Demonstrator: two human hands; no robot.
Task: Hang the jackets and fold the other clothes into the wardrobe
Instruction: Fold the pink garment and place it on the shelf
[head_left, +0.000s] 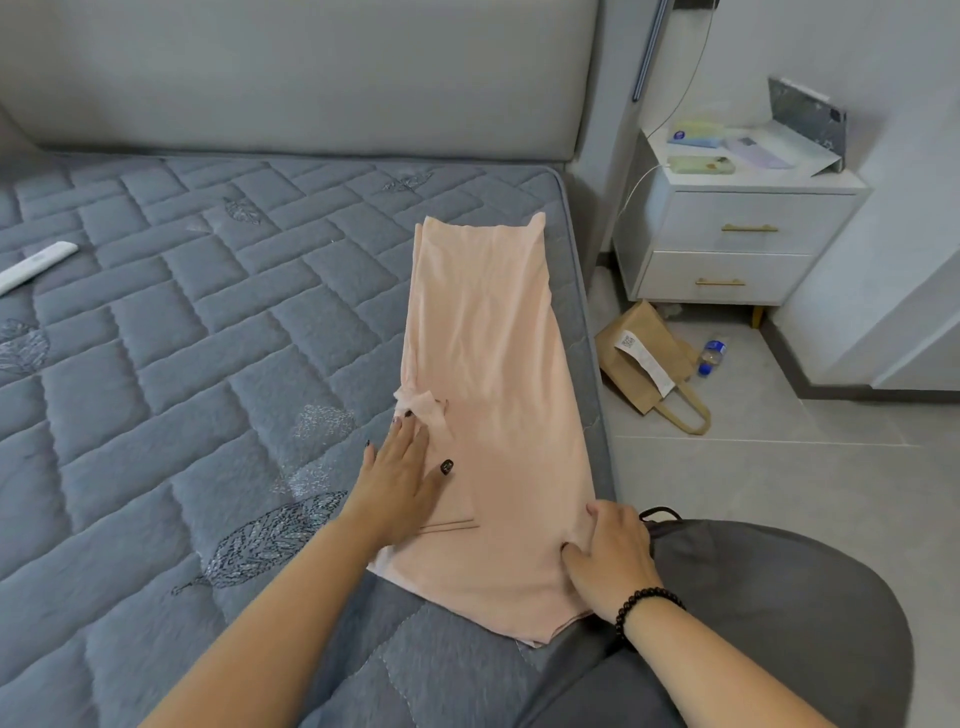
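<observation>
A pink garment (493, 415), folded lengthwise into a long strip, lies along the right edge of the bed (182, 338), its near end by the person's lap. The left hand (402, 475) rests flat on its left side, fingers together and thumb spread. The right hand (613, 558) presses the near right corner, fingers bent. This looks like mid-fold; next likely means bringing one end over the other.

- No text can be read.
- The white label (643, 358) on the brown paper bag (640, 364) carries a QR code; its print is too small.
</observation>
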